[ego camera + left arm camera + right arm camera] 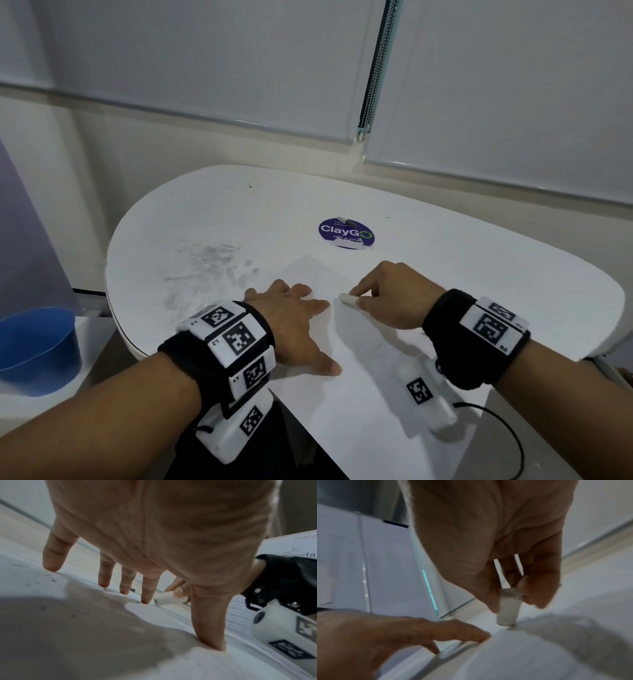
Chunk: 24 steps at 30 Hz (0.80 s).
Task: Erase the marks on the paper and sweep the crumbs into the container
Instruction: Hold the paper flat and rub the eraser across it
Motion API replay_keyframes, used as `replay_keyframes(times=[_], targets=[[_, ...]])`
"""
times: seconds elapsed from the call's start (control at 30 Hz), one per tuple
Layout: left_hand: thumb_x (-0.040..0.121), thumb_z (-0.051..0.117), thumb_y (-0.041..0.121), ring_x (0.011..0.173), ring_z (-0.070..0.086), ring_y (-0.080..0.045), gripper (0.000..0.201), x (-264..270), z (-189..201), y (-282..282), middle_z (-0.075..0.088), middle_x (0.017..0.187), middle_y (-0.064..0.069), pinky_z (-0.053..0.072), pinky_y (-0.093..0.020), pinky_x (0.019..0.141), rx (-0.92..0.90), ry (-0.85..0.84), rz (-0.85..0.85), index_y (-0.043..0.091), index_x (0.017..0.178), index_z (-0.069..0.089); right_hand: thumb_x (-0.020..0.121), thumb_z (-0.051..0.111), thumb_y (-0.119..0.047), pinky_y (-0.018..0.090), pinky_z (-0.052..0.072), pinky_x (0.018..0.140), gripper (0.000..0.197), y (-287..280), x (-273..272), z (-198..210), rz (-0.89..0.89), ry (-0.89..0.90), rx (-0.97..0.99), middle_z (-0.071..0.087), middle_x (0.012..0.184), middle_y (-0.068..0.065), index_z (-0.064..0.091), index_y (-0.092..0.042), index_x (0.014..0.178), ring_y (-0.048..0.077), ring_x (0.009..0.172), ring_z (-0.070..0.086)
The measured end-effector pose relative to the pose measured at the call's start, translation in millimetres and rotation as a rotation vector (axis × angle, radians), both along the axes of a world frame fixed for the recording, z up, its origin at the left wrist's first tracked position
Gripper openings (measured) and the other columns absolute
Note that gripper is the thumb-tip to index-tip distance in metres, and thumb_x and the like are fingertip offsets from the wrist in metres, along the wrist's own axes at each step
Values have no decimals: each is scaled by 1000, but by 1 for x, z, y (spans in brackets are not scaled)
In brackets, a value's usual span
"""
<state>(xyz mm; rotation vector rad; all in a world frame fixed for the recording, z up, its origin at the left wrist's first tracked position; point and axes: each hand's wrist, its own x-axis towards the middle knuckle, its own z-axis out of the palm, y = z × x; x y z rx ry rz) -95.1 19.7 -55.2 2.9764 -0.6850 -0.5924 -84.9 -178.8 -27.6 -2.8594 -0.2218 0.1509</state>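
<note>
Two hands are at work on the paper [359, 370], a thin, limp sheet lying on the white table [479, 260] and overhanging its near edge. It is pinned flat by the spread fingers of the left hand [294, 318], whose grip is apart. At three o'clock of it, a small white eraser [347, 298], light and rubbery, is pinched near its top by the right hand [390, 294] and stood on the sheet. A blue container [37, 349] waits at nine o'clock, well apart.
</note>
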Motion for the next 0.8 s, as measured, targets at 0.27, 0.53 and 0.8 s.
replay_keyframes(times=[0.27, 0.53, 0.8], targets=[[70, 53, 86, 149, 3, -16, 102, 1, 0, -1, 4, 164, 15, 15, -52, 117, -6, -2, 2, 46, 154, 11, 93, 57, -36, 17, 38, 67, 24, 0, 7, 5, -5, -20, 38, 54, 58, -28, 75, -28, 107, -1, 67, 51], [70, 51, 87, 149, 5, -15, 100, -1, -3, 1, 5, 164, 16, 16, -51, 117, -19, -29, 3, 47, 153, 11, 91, 59, -33, 20, 39, 70, 22, -13, 14, 9, -83, -23, -61, 59, 72, -20, 76, -29, 105, 10, 78, 56], [70, 50, 88, 150, 3, -15, 101, 0, -3, 1, 2, 164, 17, 15, -52, 117, 2, -19, 3, 47, 154, 10, 90, 60, -33, 21, 47, 65, 19, -12, 13, 2, -101, -14, -129, 68, 80, -15, 77, -29, 99, 8, 74, 58]])
